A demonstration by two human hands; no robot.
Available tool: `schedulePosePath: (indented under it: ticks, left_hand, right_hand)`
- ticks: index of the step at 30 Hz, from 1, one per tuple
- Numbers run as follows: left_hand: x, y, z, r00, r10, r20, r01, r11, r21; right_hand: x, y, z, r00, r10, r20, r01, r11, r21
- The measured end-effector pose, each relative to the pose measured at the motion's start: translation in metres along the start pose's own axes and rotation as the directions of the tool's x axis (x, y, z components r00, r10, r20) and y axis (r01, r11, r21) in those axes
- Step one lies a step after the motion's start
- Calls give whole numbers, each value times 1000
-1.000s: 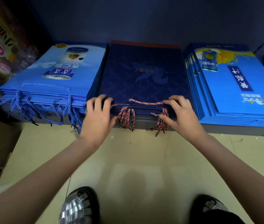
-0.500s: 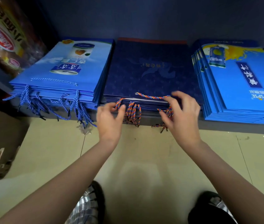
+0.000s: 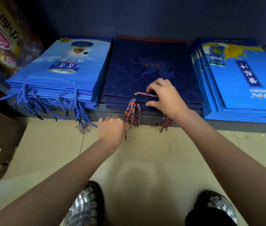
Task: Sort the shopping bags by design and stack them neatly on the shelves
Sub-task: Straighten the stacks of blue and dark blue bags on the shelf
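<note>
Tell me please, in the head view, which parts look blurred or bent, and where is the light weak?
Head view: the left hand is smeared by motion blur; the right hand on the dark navy stack is sharp. The wide lens bows the shelf edge. Light is dim at the shelf's back; a soft shadow lies on the floor.

Both bare forearms reach forward, the right hand (image 3: 166, 97) stretched further out with its fingers (image 3: 153, 86) curled downward and thumb tucked below them, while the left hand (image 3: 111, 130) sits lower and nearer, blurred, its fingers bunched together.
</note>
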State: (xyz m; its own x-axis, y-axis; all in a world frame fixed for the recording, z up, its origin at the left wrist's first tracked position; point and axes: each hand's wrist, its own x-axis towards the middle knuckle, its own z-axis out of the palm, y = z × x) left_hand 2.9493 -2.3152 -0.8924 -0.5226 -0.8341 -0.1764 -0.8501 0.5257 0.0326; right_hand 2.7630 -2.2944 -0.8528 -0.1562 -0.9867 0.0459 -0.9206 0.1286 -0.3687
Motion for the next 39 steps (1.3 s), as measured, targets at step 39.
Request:
schedulePosePath:
  ticks: [39]
  left_hand:
    - [10, -2, -22, 773, 275, -572, -228, 961, 153]
  right_hand:
    - [-113, 35, 33, 903, 322, -286, -355, 932, -71]
